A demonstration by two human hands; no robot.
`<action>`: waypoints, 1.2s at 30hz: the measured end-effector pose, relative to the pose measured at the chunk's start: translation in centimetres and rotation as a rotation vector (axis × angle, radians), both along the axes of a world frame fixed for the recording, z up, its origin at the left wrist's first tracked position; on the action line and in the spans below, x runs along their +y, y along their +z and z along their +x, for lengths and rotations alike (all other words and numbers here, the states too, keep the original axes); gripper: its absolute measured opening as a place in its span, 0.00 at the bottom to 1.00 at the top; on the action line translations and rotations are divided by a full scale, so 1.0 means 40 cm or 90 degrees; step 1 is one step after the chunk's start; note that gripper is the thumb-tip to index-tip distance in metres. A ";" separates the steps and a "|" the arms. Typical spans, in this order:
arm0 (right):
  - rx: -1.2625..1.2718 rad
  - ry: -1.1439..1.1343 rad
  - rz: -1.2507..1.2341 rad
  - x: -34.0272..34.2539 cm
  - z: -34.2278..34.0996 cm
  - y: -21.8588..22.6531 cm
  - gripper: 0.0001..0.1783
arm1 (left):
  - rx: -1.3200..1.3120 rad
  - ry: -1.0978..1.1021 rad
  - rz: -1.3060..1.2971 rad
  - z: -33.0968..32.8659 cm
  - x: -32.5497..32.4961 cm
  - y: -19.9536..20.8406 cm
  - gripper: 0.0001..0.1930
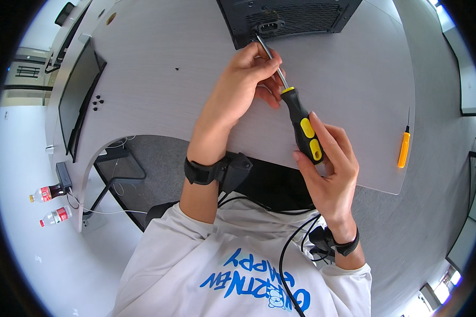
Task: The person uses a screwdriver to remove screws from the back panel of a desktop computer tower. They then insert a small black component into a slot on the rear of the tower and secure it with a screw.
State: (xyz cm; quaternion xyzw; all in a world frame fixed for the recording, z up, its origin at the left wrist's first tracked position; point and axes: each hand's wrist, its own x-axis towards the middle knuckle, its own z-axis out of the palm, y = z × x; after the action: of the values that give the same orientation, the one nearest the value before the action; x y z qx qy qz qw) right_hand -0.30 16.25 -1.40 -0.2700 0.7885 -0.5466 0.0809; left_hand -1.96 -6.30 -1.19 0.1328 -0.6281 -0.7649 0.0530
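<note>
Dark flat monitor screen (78, 98), unlit, lying at the far left of the grey desk. Two clear plastic bottles (52, 203) with red labels lie on the pale floor, left, below the desk edge.

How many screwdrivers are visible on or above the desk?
2. The black-and-yellow screwdriver is held in the right hand, its shaft steadied by the left hand. The small orange screwdriver lies on the desk, to the right. Others may be hidden.

black-and-yellow screwdriver (301, 124) | tilted, tip up at black computer case (288, 18) rear; handle toward person
</note>
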 end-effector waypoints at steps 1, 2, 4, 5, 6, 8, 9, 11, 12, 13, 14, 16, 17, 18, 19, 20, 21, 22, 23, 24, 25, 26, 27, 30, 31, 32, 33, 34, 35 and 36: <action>0.001 0.008 0.004 0.001 0.000 0.001 0.35 | 0.005 -0.003 0.000 -0.001 -0.001 -0.001 0.10; -0.027 0.010 -0.003 0.000 0.000 0.002 0.34 | 0.001 -0.003 -0.002 0.000 -0.002 -0.001 0.09; -0.076 0.014 -0.027 -0.002 0.001 0.007 0.33 | -0.003 -0.002 -0.004 0.001 -0.006 0.002 0.09; -0.112 0.016 -0.048 -0.005 0.002 0.011 0.32 | -0.007 -0.006 -0.006 0.002 -0.008 0.005 0.09; -0.149 0.017 -0.069 -0.006 0.005 0.016 0.32 | -0.007 -0.011 -0.004 0.003 -0.011 0.009 0.09; -0.216 0.000 -0.107 -0.010 0.011 0.025 0.31 | -0.011 -0.018 0.000 0.004 -0.013 0.016 0.09; -0.246 -0.017 -0.123 -0.012 0.015 0.030 0.31 | -0.016 -0.019 0.002 0.005 -0.012 0.020 0.09; -0.201 -0.029 -0.108 -0.018 0.017 0.034 0.31 | -0.025 -0.009 -0.003 0.007 -0.006 0.027 0.10; -0.126 -0.026 -0.076 -0.020 0.016 0.035 0.31 | -0.030 0.004 -0.010 0.008 0.001 0.030 0.11; -0.043 -0.027 -0.053 -0.024 0.014 0.034 0.31 | -0.034 0.019 -0.017 0.009 0.007 0.032 0.12; 0.022 -0.021 -0.038 -0.028 0.012 0.034 0.31 | -0.035 0.029 -0.018 0.011 0.014 0.034 0.13; 0.167 -0.016 -0.019 -0.038 0.009 0.030 0.31 | -0.027 0.047 -0.012 0.014 0.023 0.039 0.15; 0.177 -0.028 0.003 -0.045 0.015 0.030 0.31 | -0.034 0.040 -0.025 0.016 0.025 0.041 0.17; 0.241 -0.026 0.041 -0.049 0.017 0.030 0.31 | -0.031 0.039 -0.023 0.018 0.026 0.043 0.17; 0.285 -0.023 0.045 -0.056 0.017 0.026 0.31 | -0.029 0.038 -0.020 0.020 0.025 0.044 0.18; 0.326 -0.015 0.044 -0.064 0.017 0.022 0.31 | -0.027 0.038 -0.017 0.021 0.024 0.045 0.18; 0.352 -0.008 0.057 -0.068 0.017 0.020 0.31 | -0.026 0.033 -0.019 0.023 0.022 0.046 0.18; 0.375 0.001 0.071 -0.072 0.018 0.018 0.31 | -0.026 0.028 -0.020 0.024 0.020 0.046 0.19; 0.398 0.006 0.084 -0.074 0.019 0.017 0.31 | -0.026 0.024 -0.020 0.026 0.019 0.046 0.19; 0.390 0.020 0.096 -0.075 0.023 0.017 0.31 | -0.025 0.030 -0.021 0.027 0.018 0.045 0.19; 0.383 0.031 0.105 -0.075 0.026 0.017 0.31 | -0.023 0.035 -0.022 0.027 0.018 0.043 0.19; 0.381 0.041 0.110 -0.075 0.028 0.018 0.30 | -0.019 0.036 -0.024 0.028 0.018 0.042 0.19; 0.376 0.049 0.126 -0.076 0.030 0.018 0.30 | -0.022 0.038 -0.013 0.029 0.017 0.042 0.19; 0.335 0.041 0.074 -0.086 0.028 0.017 0.34 | -0.022 0.038 0.015 0.028 0.014 0.041 0.19; 0.294 0.027 0.031 -0.089 0.027 0.018 0.36 | -0.019 0.043 0.026 0.028 0.016 0.040 0.19; 0.251 0.014 -0.010 -0.094 0.024 0.018 0.39 | -0.015 0.046 0.037 0.026 0.019 0.039 0.19; 0.234 0.025 -0.016 -0.090 0.020 0.022 0.41 | -0.012 0.050 0.039 0.025 0.022 0.037 0.19; 0.222 0.010 -0.029 -0.086 0.017 0.026 0.44 | -0.009 0.055 0.041 0.024 0.026 0.035 0.18; 0.201 0.045 -0.028 -0.081 0.014 0.031 0.48 | 0.010 0.055 0.042 0.024 0.029 0.033 0.18; 0.151 0.064 -0.029 -0.072 0.015 0.040 0.46 | 0.010 0.053 0.074 0.024 0.030 0.031 0.18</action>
State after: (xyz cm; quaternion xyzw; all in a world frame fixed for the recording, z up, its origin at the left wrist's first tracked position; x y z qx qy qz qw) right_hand 0.29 13.37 0.18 -0.3733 0.7653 -0.5242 0.0081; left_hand -1.01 -5.10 0.06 0.1557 -0.5764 -0.7980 0.0817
